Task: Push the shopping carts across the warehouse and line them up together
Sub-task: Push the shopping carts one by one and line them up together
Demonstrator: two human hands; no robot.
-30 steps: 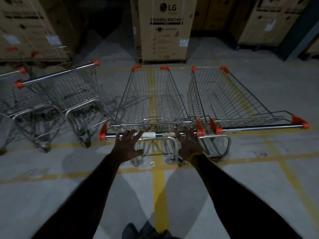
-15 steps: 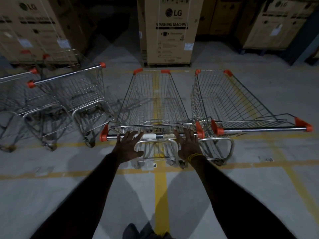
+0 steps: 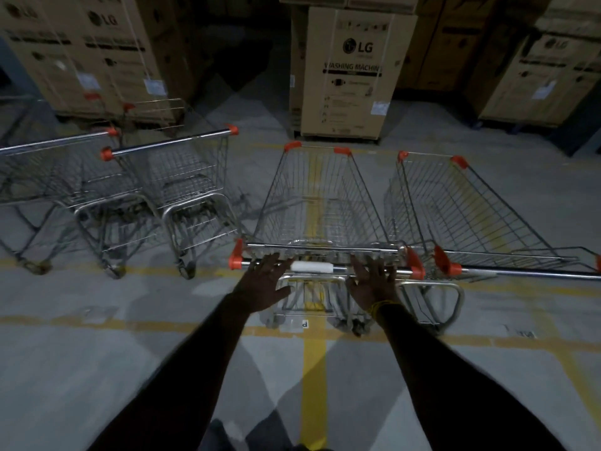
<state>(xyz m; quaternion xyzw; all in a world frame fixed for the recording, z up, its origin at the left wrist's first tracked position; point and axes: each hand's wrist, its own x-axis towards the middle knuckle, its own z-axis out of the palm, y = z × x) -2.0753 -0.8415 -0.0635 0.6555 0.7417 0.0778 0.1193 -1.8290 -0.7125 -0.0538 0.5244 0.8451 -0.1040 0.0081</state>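
Hands (image 3: pixel 320 281) rest flat-fingered, gripping nothing, on the cart (image 3: pixel 320 203), which points lengthwise away toward the boxes (image 3: pixel 349 73).

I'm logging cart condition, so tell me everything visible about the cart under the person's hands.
The cart is a bare wire-mesh basket on a tubular metal frame, empty, upright on its wheels over a yellow floor line. Orange plastic caps mark its front corners and both handle ends. The shiny handle bar carries a white sleeve near the middle. The left hand and right hand lie on the bar with fingers spread, not curled round it. Its right side stands close against the next cart, handles nearly level.
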